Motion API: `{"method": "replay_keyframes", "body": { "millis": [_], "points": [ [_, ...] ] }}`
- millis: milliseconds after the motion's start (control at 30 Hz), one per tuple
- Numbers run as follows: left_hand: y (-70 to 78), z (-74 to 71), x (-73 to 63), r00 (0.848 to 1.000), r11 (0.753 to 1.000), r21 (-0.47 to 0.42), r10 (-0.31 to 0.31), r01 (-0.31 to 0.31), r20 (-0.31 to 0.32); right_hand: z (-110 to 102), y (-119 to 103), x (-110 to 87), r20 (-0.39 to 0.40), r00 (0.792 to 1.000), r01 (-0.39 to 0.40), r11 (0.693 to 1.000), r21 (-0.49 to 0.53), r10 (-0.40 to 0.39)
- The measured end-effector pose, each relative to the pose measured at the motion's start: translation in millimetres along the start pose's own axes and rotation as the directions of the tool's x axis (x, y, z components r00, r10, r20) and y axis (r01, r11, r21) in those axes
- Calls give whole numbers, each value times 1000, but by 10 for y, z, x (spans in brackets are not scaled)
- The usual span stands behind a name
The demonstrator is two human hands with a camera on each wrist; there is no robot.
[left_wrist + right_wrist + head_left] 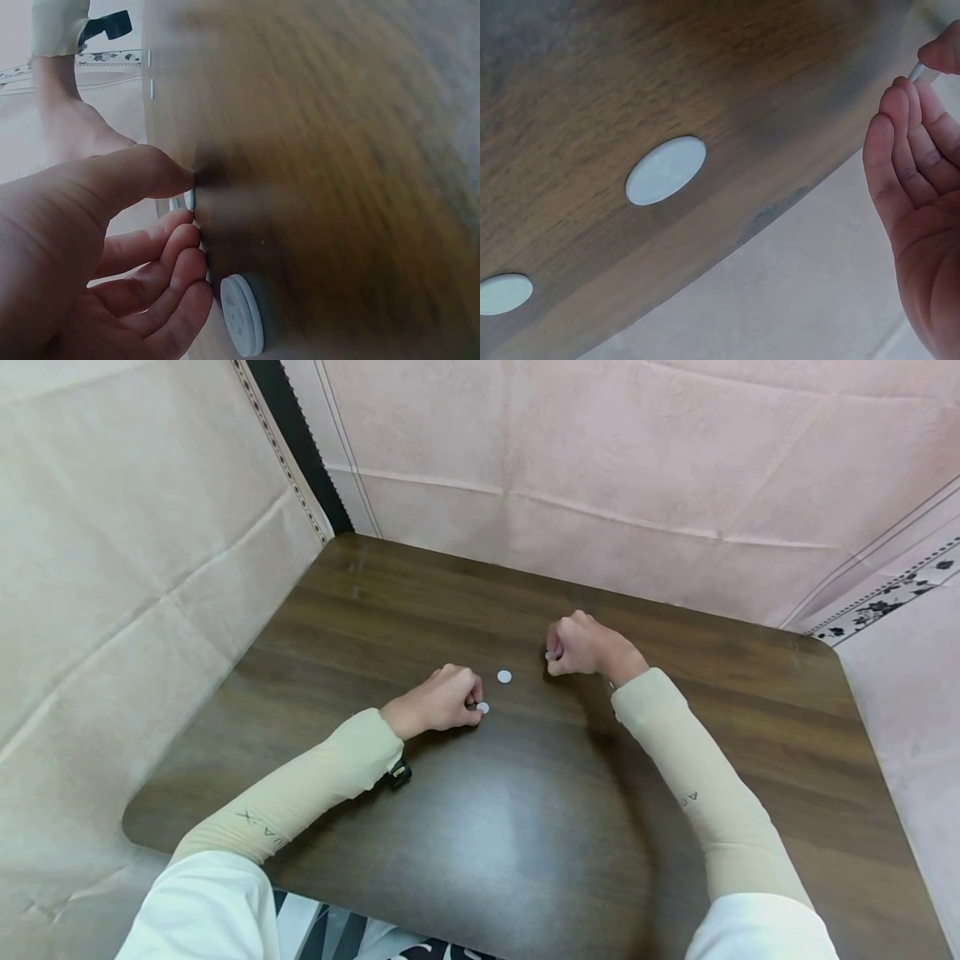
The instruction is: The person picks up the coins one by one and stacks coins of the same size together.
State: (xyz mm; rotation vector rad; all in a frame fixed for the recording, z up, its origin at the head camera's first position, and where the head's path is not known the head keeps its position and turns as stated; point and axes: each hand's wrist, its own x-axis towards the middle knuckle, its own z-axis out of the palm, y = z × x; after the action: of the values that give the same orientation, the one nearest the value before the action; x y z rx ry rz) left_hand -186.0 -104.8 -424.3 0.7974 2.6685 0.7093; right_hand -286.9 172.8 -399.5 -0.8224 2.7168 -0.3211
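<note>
- Head: at centre, the left hand [445,697] pinches the left disc [483,707]; right of it, the right hand [582,645] pinches the right disc [552,655]. A loose disc [504,677] lies between. No container shows.
- Left wrist: a thick disc [244,316] sits lower centre; probably stiff, light.
- Right wrist: upper right, the grip is on the right disc's edge, likely the best hold; a flat disc [666,170], left of centre, looks smooth, perhaps slippery.

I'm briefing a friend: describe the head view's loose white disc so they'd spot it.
Find the brown table, then the left hand and right hand. The white disc lies between them, touching neither, unlike the other two discs there.
</note>
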Motion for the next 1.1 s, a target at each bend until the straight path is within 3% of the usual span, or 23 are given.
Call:
{"method": "replay_keyframes", "body": {
  "millis": [433,1100],
  "points": [
    [16,-11,-11,1000,1000,-15,-6,6,15,0,-248,-129,3,993,114,993,29,-114],
    [7,-1,6,1000,1000,3,11,-11,-8,310,-674,-137,-16,966,259,965,33,-259]
  ]
}}
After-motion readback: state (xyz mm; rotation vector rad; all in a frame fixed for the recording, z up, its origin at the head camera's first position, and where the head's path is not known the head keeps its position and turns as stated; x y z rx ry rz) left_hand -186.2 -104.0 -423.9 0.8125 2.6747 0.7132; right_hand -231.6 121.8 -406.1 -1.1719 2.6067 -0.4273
